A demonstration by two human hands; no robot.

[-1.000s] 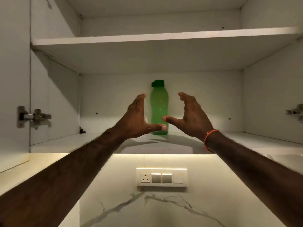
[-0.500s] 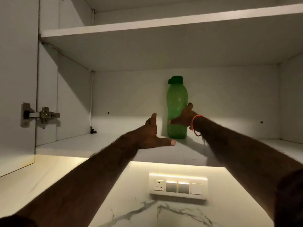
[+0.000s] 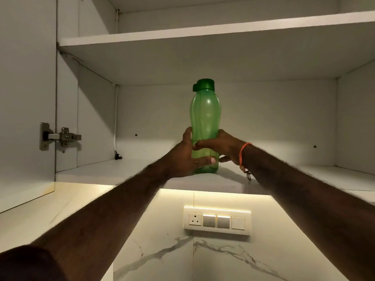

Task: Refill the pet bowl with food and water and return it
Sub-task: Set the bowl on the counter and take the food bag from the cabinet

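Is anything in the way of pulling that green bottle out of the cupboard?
Nothing visible. Both the left hand and right hand wrap the green bottle, which stands upright alone on the lower shelf. The cupboard front toward the person is open.

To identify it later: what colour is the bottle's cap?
Dark green cap, on a lighter translucent green bottle; head view.
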